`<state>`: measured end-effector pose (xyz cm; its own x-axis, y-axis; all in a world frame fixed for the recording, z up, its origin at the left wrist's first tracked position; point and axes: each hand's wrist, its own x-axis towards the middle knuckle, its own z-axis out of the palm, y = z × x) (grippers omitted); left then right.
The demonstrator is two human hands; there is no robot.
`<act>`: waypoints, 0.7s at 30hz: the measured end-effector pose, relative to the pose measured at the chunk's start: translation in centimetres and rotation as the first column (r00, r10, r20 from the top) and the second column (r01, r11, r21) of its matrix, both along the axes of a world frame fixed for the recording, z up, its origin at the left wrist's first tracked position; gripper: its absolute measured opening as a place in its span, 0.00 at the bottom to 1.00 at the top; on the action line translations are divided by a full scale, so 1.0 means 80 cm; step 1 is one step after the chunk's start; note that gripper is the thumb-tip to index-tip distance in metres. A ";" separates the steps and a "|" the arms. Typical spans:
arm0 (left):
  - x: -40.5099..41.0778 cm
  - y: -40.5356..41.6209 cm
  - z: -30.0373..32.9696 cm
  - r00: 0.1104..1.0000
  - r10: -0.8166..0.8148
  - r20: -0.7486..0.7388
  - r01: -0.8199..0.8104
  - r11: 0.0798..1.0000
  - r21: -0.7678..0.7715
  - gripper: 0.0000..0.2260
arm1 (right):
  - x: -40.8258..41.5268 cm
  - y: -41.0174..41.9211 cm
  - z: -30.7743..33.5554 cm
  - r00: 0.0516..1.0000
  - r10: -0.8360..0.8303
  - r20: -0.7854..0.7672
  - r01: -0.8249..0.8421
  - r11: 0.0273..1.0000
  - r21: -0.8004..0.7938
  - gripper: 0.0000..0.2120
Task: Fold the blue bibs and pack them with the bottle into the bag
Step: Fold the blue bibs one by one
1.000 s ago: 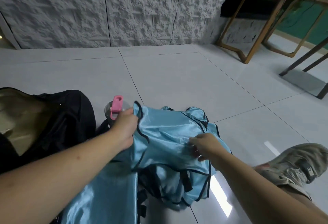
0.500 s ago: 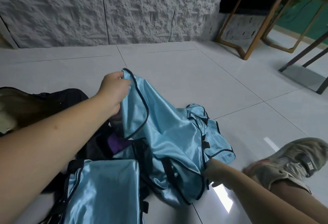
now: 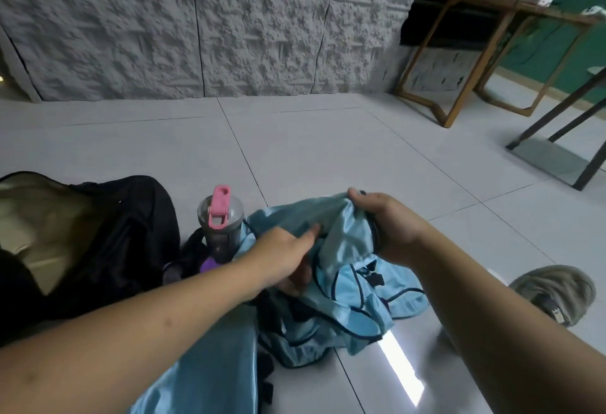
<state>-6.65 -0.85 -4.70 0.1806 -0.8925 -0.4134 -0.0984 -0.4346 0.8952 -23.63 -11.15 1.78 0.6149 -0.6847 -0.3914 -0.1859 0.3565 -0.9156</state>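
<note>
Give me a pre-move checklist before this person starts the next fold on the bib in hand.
1. Right hand grips the blue bib: ok.
2. Left hand has hold of the bib: cannot tell, fingers partly hidden in the cloth.
3. Bib spread flat for folding: not ok, bunched.
4. Bottle upright, lid shut: ok.
5. Black bag open to receive: ok.
6. Other bibs folded: not ok, crumpled heap.

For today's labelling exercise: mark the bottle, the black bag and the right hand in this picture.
bottle [image 3: 219, 217]: head view, on its pink lid clasp.
black bag [image 3: 131, 233]: head view, on its dark outer fabric.
right hand [image 3: 390, 221]: head view, on the back of the hand.
</note>
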 end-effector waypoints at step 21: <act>-0.005 0.009 -0.004 0.831 0.010 0.557 -0.154 0.965 0.212 0.33 | 0.052 0.027 0.132 0.778 -0.342 0.527 0.274 0.939 0.206 0.27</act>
<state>-7.07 -0.10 -5.01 0.5083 -0.7516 -0.4204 -0.4941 -0.6543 0.5725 -19.48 -9.00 12.31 0.5124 -0.8472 -0.1404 0.4704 0.4138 -0.7794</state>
